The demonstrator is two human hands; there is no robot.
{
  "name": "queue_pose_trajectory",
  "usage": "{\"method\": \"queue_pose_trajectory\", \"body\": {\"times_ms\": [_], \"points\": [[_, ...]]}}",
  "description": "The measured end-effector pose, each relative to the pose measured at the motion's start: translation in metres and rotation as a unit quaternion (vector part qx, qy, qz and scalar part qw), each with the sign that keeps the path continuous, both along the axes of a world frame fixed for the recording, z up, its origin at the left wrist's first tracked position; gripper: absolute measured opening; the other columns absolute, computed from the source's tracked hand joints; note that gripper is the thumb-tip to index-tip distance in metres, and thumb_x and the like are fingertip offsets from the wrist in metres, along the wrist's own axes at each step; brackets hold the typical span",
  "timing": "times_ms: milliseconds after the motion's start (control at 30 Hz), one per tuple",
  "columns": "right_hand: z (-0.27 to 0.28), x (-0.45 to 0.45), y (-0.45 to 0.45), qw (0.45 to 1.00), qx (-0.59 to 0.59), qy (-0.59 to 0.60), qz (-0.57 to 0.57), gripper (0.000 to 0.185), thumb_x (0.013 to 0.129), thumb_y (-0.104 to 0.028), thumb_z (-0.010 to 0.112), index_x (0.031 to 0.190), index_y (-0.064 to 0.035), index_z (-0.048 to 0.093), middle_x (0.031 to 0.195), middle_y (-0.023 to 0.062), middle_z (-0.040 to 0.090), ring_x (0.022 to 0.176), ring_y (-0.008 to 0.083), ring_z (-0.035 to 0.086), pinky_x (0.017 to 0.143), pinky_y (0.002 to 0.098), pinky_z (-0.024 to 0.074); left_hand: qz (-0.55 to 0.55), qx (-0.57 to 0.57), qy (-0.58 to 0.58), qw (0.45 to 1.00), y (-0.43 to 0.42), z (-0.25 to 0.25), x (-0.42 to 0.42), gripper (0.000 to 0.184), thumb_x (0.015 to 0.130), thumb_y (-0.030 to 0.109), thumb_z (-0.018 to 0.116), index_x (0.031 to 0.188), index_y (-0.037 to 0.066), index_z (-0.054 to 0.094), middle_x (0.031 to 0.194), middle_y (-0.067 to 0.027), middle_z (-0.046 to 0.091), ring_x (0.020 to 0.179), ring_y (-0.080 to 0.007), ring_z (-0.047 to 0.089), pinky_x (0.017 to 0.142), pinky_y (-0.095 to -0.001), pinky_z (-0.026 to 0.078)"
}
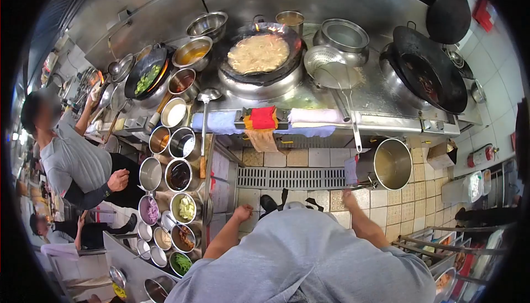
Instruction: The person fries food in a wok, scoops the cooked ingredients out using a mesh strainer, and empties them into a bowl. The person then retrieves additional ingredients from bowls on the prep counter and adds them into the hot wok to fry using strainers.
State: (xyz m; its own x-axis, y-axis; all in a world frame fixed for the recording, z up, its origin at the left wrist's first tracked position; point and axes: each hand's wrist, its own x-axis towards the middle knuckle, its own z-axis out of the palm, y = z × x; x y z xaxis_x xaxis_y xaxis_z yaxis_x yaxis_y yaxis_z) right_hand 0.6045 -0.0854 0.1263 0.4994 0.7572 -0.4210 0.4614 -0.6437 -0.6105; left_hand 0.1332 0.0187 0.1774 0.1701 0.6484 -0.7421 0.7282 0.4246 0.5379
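Note:
My left hand (243,213) hangs low beside my body, fingers curled, with nothing seen in it. On the other side, my right hand (349,199) is lowered near a tall steel pot (393,164) of cloudy liquid; its fingers are blurred and I see no object in them. In front of me a wok (259,54) on the range holds pale, foamy food, with flame at its right rim. A ladle (208,96) with a wooden handle lies left of the wok. To the right, a perforated strainer (324,65) and a mesh skimmer (342,76) rest over the steel top.
A co-worker (80,154) stands at left near a wok of greens (148,78). Several steel containers of ingredients line my left, including chopped onion (148,209). A dark wok (428,76) sits at right. A floor grate (290,178) runs below the range; a fire extinguisher (481,156) stands far right.

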Motion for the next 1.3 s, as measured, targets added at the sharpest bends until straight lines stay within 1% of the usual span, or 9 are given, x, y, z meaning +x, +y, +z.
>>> {"method": "queue_pose_trajectory", "body": {"times_ms": [67,167,233,333,400,500,733,967,1300], "points": [[-0.031,0.000,-0.066,0.925,-0.239,0.223,0.195,0.032,0.077,-0.032,0.043,0.083,-0.0038,0.056,0.077,0.0153,0.058,0.062,0.0229,0.057,0.047,0.0349,0.0441,0.010,-0.013,0.006,1.000,-0.011,0.005,0.012,0.024,0.075,0.017,0.045,0.091,0.003,0.056,0.070,-0.0081,0.059,0.057,-0.0157,0.056,0.054,-0.0270,0.045],[-0.010,-0.006,-0.109,0.872,-0.168,0.104,0.447,0.028,0.076,-0.031,0.046,0.086,-0.0064,0.056,0.074,0.0105,0.058,0.061,0.0193,0.057,0.045,0.0326,0.0437,0.028,-0.028,0.007,0.999,-0.029,-0.004,0.020,0.024,0.075,0.019,0.046,0.091,0.004,0.056,0.070,-0.0078,0.059,0.057,-0.0156,0.056,0.054,-0.0273,0.045],[-0.007,-0.008,-0.122,0.936,-0.154,0.257,0.183,0.024,0.076,-0.026,0.047,0.088,-0.0069,0.055,0.075,0.0086,0.057,0.064,0.0176,0.058,0.045,0.0316,0.0443,0.032,-0.027,0.007,0.999,-0.040,-0.004,0.024,0.025,0.075,0.020,0.047,0.091,0.004,0.056,0.070,-0.0080,0.059,0.057,-0.0157,0.056,0.055,-0.0274,0.045],[-0.003,0.007,-0.122,0.913,-0.247,0.323,-0.010,0.020,0.075,-0.021,0.048,0.087,-0.0056,0.054,0.075,0.0073,0.057,0.065,0.0172,0.058,0.045,0.0309,0.0446,-0.001,-0.012,0.023,1.000,-0.056,0.003,0.027,0.025,0.075,0.021,0.047,0.093,0.006,0.056,0.072,-0.0082,0.060,0.059,-0.0163,0.057,0.057,-0.0285,0.045],[0.008,0.019,-0.103,0.923,-0.307,0.230,0.038,0.026,0.079,-0.026,0.043,0.096,-0.0088,0.051,0.081,0.0065,0.057,0.061,0.0166,0.058,0.047,0.0299,0.0439,-0.008,0.044,0.030,0.999,-0.062,-0.019,0.026,0.023,0.074,0.021,0.048,0.090,0.008,0.058,0.073,-0.0089,0.060,0.063,-0.0168,0.058,0.060,-0.0293,0.046],[0.018,0.040,-0.061,0.948,-0.216,0.230,0.035,0.023,0.079,-0.026,0.042,0.091,-0.0081,0.051,0.077,0.0073,0.056,0.058,0.0159,0.057,0.043,0.0294,0.0416,-0.027,0.008,0.099,0.995,-0.069,0.046,0.062,0.022,0.072,0.025,0.050,0.083,0.009,0.060,0.075,-0.0095,0.060,0.070,-0.0197,0.059,0.065,-0.0310,0.045],[0.025,0.034,0.021,0.975,-0.016,0.220,0.017,0.021,0.080,-0.026,0.046,0.091,-0.0102,0.053,0.066,0.0036,0.054,0.053,0.0129,0.053,0.039,0.0247,0.0383,-0.086,0.068,0.094,0.989,-0.082,-0.021,0.031,0.026,0.069,0.034,0.051,0.080,0.012,0.061,0.075,-0.0090,0.060,0.076,-0.0239,0.057,0.071,-0.0335,0.044],[0.028,-0.017,0.000,0.939,-0.147,0.172,0.261,0.018,0.077,-0.019,0.044,0.088,-0.0090,0.055,0.070,0.0037,0.054,0.055,0.0139,0.055,0.039,0.0252,0.0393,0.089,0.044,0.036,0.994,-0.089,-0.035,0.004,0.029,0.071,0.034,0.049,0.081,0.009,0.060,0.072,-0.0077,0.060,0.072,-0.0221,0.058,0.068,-0.0324,0.044],[0.032,-0.011,-0.043,0.947,-0.201,0.199,0.150,0.021,0.076,-0.023,0.044,0.085,-0.0058,0.055,0.071,0.0053,0.056,0.057,0.0161,0.057,0.044,0.0303,0.0450,0.022,0.015,0.036,0.999,-0.135,0.005,0.012,0.026,0.077,0.026,0.047,0.089,0.005,0.058,0.066,-0.0076,0.058,0.061,-0.0173,0.056,0.056,-0.0286,0.045]]}}
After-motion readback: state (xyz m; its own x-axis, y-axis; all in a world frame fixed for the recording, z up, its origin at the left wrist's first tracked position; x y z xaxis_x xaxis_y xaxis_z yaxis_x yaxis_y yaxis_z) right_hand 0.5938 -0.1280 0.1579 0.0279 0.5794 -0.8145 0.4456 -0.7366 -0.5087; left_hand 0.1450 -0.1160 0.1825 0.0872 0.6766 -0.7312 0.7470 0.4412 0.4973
